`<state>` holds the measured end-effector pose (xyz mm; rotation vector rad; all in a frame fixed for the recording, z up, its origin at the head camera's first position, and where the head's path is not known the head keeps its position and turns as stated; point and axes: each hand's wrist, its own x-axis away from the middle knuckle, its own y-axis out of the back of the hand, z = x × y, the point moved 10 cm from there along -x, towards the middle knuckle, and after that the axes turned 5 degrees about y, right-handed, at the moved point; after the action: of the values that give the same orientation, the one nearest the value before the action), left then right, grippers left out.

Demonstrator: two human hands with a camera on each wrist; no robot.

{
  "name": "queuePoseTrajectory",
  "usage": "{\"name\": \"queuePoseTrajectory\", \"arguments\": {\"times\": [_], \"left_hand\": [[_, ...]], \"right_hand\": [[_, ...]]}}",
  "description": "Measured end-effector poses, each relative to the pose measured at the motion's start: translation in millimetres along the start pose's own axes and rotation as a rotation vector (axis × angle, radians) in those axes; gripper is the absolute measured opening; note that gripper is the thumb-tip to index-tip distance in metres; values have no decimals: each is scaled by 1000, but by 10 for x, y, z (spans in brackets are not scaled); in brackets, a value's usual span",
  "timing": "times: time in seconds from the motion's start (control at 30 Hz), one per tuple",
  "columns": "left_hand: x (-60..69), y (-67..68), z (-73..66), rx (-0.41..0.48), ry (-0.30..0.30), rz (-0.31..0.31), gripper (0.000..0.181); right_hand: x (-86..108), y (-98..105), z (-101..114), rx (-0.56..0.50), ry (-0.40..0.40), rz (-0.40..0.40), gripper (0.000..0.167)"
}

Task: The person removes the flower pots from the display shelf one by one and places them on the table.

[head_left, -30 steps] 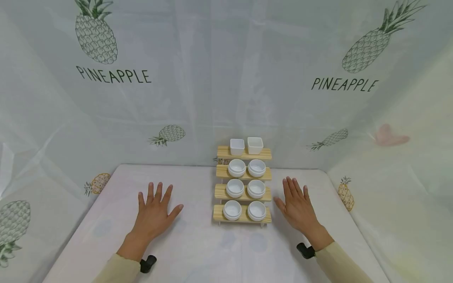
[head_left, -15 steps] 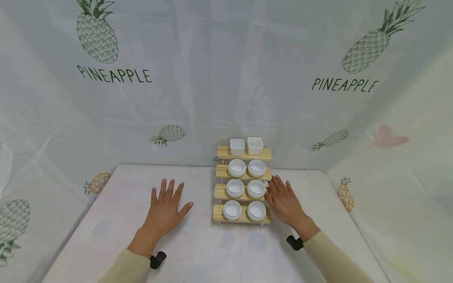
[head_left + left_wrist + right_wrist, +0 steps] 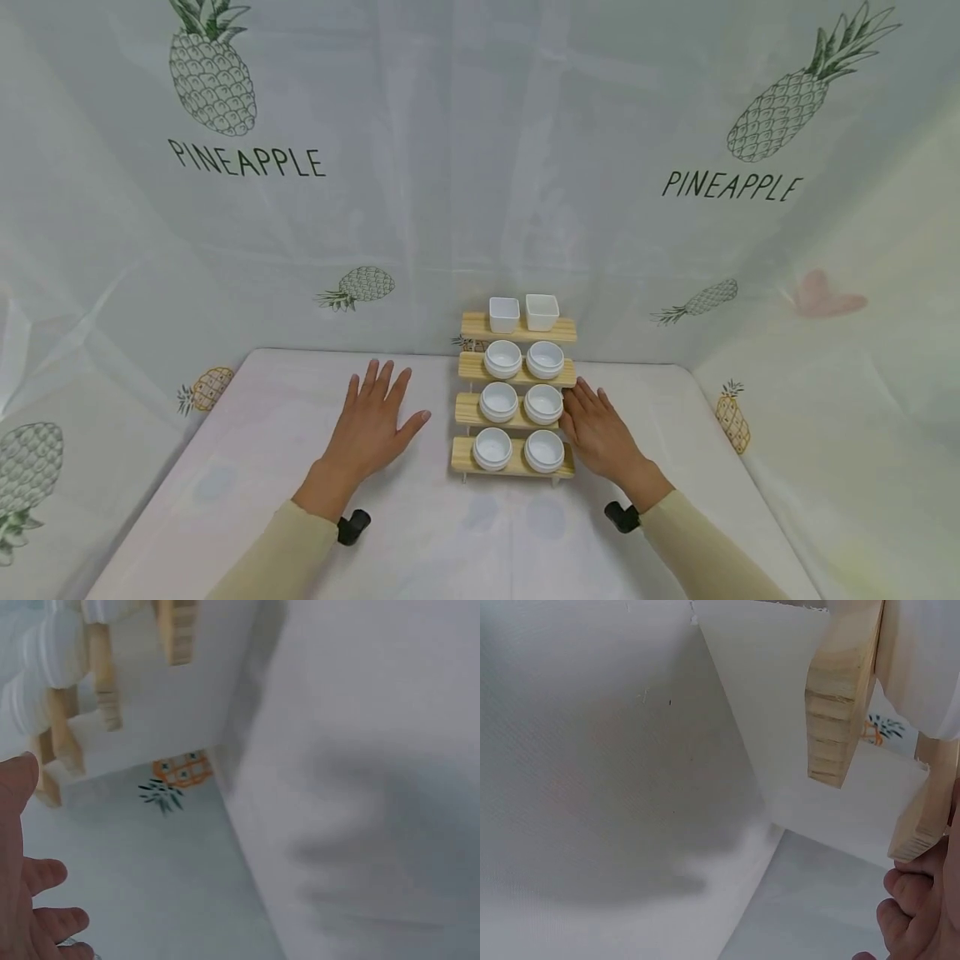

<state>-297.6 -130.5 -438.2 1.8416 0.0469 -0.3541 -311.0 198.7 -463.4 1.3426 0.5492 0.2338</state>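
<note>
A four-step stand of pale wooden boards [image 3: 467,410] on white side pieces stands on the table. Two square white cups [image 3: 542,312] sit on its top step, and pairs of round white bowls [image 3: 492,449] on the lower ones. My right hand [image 3: 600,433] is at the stand's right side, fingers extended; in the right wrist view its fingertips [image 3: 911,891] seem to touch a board's end [image 3: 922,817]. Left of the stand, my left hand [image 3: 367,429] is spread above the table, apart from the boards [image 3: 105,675] and holding nothing.
A white cloth [image 3: 480,542] covers the table. Behind it and at both sides hangs a pale curtain [image 3: 480,167] printed with pineapples. Each wrist carries a small black camera [image 3: 354,527]. The table's back edge lies just behind the stand.
My left hand has moved right and away from me, closer to the stand. The right hand has come left to the stand's side. The stand and its bowls keep their places.
</note>
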Motion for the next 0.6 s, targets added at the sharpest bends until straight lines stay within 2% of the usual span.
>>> {"name": "queuePoseTrajectory", "arguments": {"times": [0.1, 0.3, 0.43, 0.6], "left_hand": [[-171, 103, -140, 6, -45, -26, 79], [-540, 395, -502, -42, -180, -108, 71], [-779, 543, -722, -87, -240, -135, 69], [-1038, 679, -952, -94, -293, -147, 68]], "right_hand": [[2, -5, 11, 15, 13, -6, 51], [17, 25, 32, 36, 36, -28, 50], [14, 30, 40, 49, 46, -37, 49], [8, 1, 27, 47, 31, -16, 50]]}}
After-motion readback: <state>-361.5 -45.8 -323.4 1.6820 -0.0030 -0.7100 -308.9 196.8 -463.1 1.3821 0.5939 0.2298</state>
